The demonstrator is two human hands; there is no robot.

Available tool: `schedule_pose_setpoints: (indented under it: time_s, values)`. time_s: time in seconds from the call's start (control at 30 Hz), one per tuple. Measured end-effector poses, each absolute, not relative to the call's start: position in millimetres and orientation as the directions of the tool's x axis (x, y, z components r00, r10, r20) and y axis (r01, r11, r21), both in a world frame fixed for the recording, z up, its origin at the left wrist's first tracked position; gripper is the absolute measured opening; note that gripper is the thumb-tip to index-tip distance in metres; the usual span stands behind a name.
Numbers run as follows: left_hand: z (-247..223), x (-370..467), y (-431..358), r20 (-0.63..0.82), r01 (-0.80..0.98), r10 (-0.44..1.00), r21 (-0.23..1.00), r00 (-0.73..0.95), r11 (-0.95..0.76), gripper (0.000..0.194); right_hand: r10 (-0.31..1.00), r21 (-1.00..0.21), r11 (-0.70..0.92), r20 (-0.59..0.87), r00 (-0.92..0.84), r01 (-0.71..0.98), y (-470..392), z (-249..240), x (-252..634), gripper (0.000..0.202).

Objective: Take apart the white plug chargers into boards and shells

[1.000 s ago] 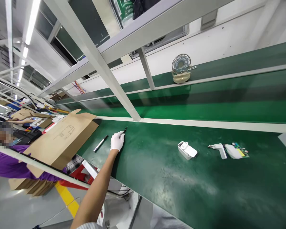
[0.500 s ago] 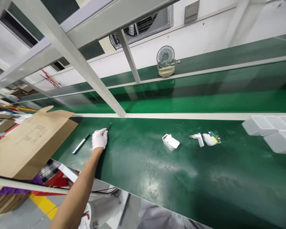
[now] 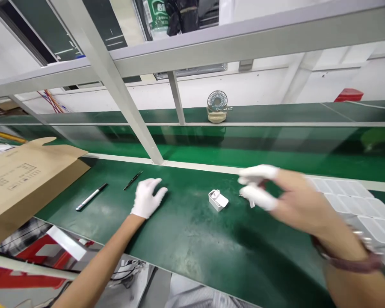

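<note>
Two hands (image 3: 146,200) (image 3: 291,199) well apart, white case (image 3: 217,201) between, room before bench edge (image 3: 170,270)

Small fan (image 3: 217,107) stands on the rear shelf (image 3: 269,114), red object (image 3: 349,95) further right at the shelf's back edge, can't tell what it is. Printed cardboard box (image 3: 28,184) sits far left, coloured cables (image 3: 51,102) behind it. Pale metal frame (image 3: 115,85) spans the view; green-labelled container (image 3: 158,17) and black bag (image 3: 184,17) show above its crossbar.
</note>
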State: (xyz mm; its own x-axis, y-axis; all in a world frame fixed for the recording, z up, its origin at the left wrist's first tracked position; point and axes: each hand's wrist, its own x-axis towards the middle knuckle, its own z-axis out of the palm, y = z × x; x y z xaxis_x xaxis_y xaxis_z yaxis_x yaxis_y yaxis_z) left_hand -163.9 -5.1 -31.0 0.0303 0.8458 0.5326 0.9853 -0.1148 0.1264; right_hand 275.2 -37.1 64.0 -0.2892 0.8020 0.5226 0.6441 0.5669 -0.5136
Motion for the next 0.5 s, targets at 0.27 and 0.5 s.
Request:
schedule_pose_setpoints:
  time_s: [0.27,0.5]
  values:
    - [-35,-32,-28,0.182,0.739,0.893,0.507,0.411,-0.443,0.105,0.841,-0.25,0.521,-0.013,-0.54,0.816,-20,21,197,0.05]
    - [-26,11,-18,0.24,0.51,0.858,0.72,0.454,-0.471,0.035,0.775,-0.382,0.624,0.186,-0.604,0.682,-32,5,214,0.029]
